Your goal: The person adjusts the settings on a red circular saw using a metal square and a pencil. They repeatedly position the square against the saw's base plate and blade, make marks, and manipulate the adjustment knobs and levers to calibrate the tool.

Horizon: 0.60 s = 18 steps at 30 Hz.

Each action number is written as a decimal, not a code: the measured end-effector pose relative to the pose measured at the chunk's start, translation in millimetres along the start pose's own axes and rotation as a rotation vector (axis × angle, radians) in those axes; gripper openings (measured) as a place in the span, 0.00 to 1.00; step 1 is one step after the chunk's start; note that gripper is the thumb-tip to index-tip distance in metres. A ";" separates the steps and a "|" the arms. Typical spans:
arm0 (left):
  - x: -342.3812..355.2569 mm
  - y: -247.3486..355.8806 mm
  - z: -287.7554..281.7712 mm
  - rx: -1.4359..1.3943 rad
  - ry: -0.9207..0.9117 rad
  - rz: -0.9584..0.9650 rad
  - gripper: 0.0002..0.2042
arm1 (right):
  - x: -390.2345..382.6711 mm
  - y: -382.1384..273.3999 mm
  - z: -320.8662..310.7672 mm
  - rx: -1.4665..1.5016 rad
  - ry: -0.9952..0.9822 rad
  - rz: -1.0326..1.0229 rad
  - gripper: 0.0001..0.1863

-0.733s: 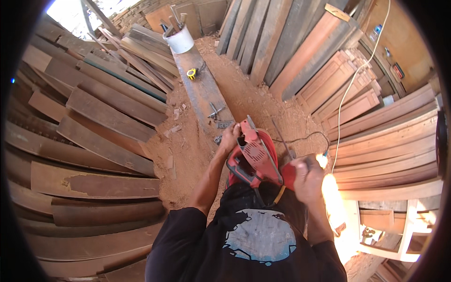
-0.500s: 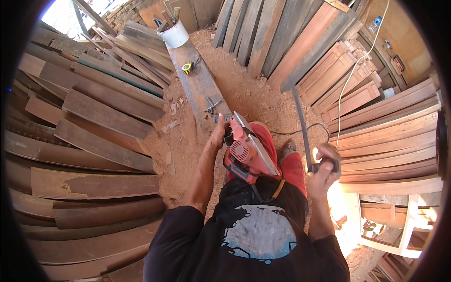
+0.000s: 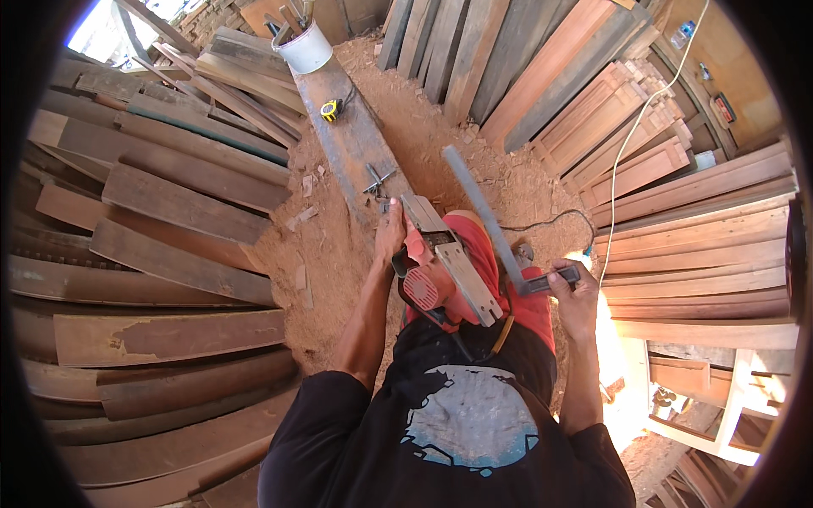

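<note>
A red electric planer point(image 3: 428, 284) rests on its side across my lap, its metal sole point(image 3: 468, 284) turned up and to the right. My left hand point(image 3: 391, 230) is closed on its front end; the fingers are partly hidden behind the body. To the right, my right hand point(image 3: 577, 298) grips the dark stock of a try square point(image 3: 484, 216) between thumb and fingers. The square's long metal blade points up and away, just right of the planer, and its corner is over my right thigh. I cannot tell whether the blade touches the planer.
A narrow wooden bench point(image 3: 360, 135) ahead carries a yellow tape measure point(image 3: 330, 110), a small T-shaped metal tool point(image 3: 377, 179) and a white bucket point(image 3: 306, 51) of tools. Stacked boards point(image 3: 182, 203) fill the left, leaning planks point(image 3: 508, 68) the back. A white cable point(image 3: 631, 144) hangs at right.
The try square has swung left, its blade now beside the planer and my right hand slightly lower and left. The planer has rolled so more of its sole shows.
</note>
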State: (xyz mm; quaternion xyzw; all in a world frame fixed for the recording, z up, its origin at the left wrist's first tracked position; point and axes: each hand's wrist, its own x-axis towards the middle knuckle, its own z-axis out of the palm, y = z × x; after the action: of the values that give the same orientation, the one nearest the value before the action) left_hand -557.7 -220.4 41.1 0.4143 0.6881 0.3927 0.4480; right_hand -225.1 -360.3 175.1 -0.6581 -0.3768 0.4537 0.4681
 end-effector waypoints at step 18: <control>-22.5 37.7 -5.3 -0.009 -0.040 0.134 0.27 | 5.0 46.4 16.7 0.193 -0.088 0.108 0.05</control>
State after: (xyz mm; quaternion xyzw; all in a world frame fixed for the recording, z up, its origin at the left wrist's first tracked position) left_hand -548.8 -229.0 83.6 0.4653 0.6477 0.4167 0.4363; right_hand -236.1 -363.9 126.9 -0.6087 -0.3155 0.5408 0.4873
